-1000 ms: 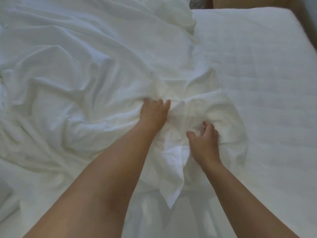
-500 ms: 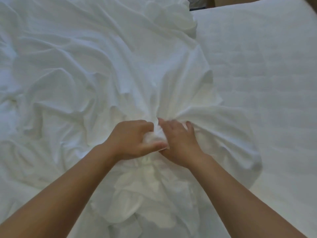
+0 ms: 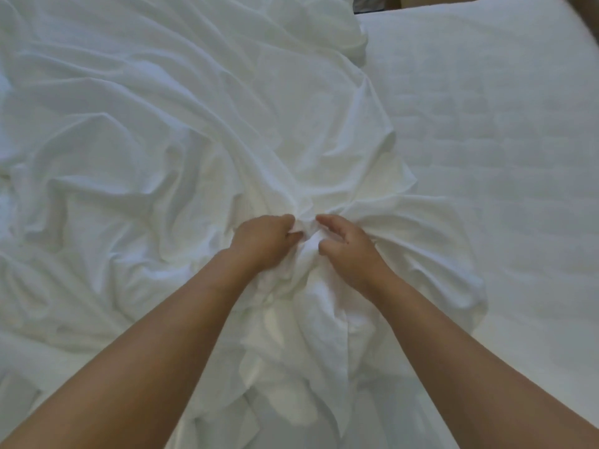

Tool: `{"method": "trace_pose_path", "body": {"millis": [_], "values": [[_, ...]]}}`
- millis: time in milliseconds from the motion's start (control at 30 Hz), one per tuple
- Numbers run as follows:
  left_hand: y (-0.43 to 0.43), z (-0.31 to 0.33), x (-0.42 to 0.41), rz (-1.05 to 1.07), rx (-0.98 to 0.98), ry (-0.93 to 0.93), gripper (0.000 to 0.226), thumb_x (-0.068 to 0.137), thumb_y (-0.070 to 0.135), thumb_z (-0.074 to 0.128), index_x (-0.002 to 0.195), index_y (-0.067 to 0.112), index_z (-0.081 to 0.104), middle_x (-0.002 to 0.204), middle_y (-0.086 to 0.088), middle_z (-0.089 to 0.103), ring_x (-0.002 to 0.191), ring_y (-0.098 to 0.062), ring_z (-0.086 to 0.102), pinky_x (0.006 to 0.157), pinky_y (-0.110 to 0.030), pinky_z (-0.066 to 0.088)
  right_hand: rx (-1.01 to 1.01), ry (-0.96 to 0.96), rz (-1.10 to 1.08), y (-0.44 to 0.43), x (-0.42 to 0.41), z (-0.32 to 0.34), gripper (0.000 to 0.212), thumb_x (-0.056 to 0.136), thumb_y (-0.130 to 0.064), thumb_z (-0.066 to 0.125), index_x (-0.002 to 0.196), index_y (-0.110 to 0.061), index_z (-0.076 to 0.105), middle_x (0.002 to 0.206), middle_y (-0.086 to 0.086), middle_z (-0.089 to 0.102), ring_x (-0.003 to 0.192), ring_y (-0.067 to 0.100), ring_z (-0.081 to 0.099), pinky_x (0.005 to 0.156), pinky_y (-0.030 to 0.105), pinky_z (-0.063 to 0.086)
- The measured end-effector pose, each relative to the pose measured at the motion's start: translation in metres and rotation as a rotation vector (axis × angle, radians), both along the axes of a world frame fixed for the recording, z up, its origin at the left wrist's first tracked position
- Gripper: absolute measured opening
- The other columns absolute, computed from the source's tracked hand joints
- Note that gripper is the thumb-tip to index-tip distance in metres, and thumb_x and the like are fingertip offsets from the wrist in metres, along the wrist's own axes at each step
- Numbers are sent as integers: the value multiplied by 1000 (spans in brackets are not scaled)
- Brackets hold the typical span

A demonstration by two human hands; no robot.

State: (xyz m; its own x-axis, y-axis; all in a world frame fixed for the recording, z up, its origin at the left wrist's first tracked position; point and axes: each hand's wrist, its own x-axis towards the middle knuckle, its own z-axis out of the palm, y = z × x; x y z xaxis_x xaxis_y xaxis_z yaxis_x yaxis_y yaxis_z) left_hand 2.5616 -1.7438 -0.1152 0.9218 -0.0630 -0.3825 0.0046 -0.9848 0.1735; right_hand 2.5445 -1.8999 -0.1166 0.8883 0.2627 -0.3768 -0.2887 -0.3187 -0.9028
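White bedding fills the view. At 6 o'clock, gathered folds of the sheet (image 3: 194, 140) are seen between two forearms. At centre, a bunch of it is clenched by the left hand (image 3: 262, 243) and pinched by the right hand (image 3: 349, 252), close together. Beyond, the sheet is spread crumpled from 7 to 12 o'clock, with the mattress (image 3: 492, 131) exposed from 1 to 4.

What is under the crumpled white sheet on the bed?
A quilted mattress shows bare beside the sheet, on the right. Beneath the folds, nothing can be seen.
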Motion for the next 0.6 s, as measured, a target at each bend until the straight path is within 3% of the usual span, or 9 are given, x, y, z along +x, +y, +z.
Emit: {"method": "trace_pose_path", "body": {"millis": [100,200,267,367,400,433,533,600], "values": [[10,18,-3,27,-278,-240,42,98,34,42,59,21,33,58,7,40,64,-20,44,59,-32,27,-154,-58,-126,0,7,0,61,85,-36,61,140,-19,40,139,-1,44,130,17,41,108,36,33],[5,42,4,232,-546,-430,40,97,23,46,58,16,41,55,4,40,52,-13,38,54,-30,27,-411,-83,-23,7,13,4,77,82,-50,61,145,-19,29,142,4,37,133,24,33,108,42,30],[2,58,21,602,-783,-509,38,97,19,46,59,18,42,56,3,39,51,-9,36,52,-29,31,-565,-134,34,12,22,8,55,87,-42,56,134,-16,42,130,8,45,125,29,39,98,40,36],[23,75,48,1192,-1172,-559,20,91,10,47,74,12,57,68,1,52,59,-13,49,47,-18,41,-474,-308,-138,19,39,21,14,90,-21,50,98,-11,56,103,13,59,98,31,54,76,34,40],[31,76,54,1271,-1178,-581,15,90,10,47,87,5,62,76,-4,58,68,-19,54,52,-19,44,-411,-374,-217,21,45,26,8,90,-16,50,92,-10,55,98,12,59,92,29,54,71,31,37],[36,75,58,1254,-1048,-588,23,91,13,47,100,-1,62,89,-10,63,80,-25,58,63,-24,47,-340,-428,-292,23,50,30,4,89,-13,51,89,-12,54,93,9,57,87,26,52,69,29,34],[29,64,58,770,-467,-521,56,89,46,55,120,-1,54,122,-21,58,113,-33,54,90,-33,40,-82,-409,-434,24,62,38,10,92,-12,51,82,-11,50,75,-2,51,76,17,47,66,26,33],[9,55,49,457,-435,-268,71,74,62,64,124,13,52,122,-10,59,111,-27,56,91,-32,42,99,-300,-428,20,67,36,15,95,-12,48,86,-6,58,76,0,55,75,16,52,68,29,41]]}}
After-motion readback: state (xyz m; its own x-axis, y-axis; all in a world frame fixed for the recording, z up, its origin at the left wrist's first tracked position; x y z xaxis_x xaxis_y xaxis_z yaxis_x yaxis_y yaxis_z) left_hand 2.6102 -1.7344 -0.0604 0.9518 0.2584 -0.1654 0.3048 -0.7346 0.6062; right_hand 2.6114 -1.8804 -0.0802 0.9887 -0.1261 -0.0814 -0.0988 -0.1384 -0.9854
